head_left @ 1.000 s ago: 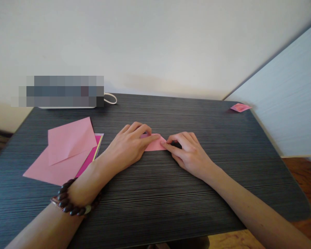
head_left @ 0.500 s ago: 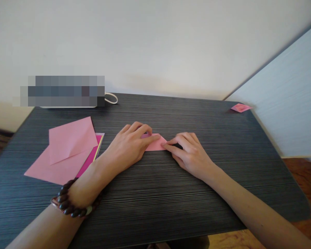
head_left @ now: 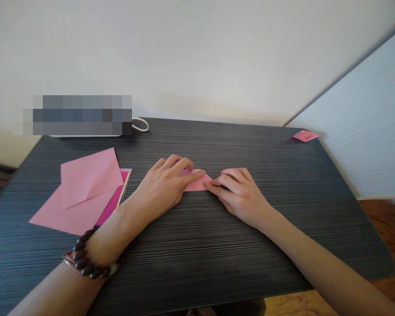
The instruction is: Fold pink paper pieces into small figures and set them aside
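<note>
item: folded pink paper (head_left: 195, 186), one, small, flat on the dark ribbed tabletop (head_left: 191, 259), near its middle, lying between the two hands; its left part is hidden under fingers.

item: left hand (head_left: 161, 182), curled and fairly narrow, one digit stretched along the upper part of the folded pink paper, touching it; whether it grips or only presses cannot be told. beaded bracelet (head_left: 82, 262) on the wrist, dark beads.

item: right hand (head_left: 238, 191), narrow, fingertips drawn together on the right end of the folded pink paper.

change noted: slight. against the earlier views, the right hand's fingers sit closer together and the dark gap between them has shrunk; left hand and paper keep their places. judged meaning: close finger work at the right end, the paper being held steady rather than shifted.

item: upper pink sheet (head_left: 88, 175), creased, overlapping a lower pink sheet (head_left: 66, 213), both left of the hands; a magenta sheet (head_left: 111, 206) shows from beneath.

item: folded pink piece (head_left: 305, 136), pointed at the ends, at the far right corner, well apart from both hands.

item: pixelated object (head_left: 85, 116) (contents masked, so unidentified), far left, with a white loop (head_left: 141, 124) just beside it.
</note>
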{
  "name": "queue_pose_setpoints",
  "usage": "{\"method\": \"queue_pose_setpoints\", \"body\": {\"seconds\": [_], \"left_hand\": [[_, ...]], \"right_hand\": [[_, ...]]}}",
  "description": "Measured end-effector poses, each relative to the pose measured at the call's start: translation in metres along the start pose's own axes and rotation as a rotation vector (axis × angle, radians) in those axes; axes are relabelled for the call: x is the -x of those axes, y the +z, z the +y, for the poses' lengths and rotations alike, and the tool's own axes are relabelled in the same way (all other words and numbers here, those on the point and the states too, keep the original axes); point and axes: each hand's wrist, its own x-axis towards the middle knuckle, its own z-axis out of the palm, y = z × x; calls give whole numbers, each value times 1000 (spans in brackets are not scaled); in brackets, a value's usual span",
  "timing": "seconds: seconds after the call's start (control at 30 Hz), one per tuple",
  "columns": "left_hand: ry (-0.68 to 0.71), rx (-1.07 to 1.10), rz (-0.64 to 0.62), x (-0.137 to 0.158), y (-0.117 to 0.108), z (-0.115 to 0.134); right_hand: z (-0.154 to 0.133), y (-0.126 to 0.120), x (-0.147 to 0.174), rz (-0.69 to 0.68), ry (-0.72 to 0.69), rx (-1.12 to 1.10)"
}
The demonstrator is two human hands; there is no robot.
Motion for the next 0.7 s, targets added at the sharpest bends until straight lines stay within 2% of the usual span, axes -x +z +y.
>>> {"method": "queue_pose_setpoints", "body": {"seconds": [0.7], "left_hand": [[-7,4,25,0,0,3]], "right_hand": [[1,-1,0,-30,2,-58]]}}
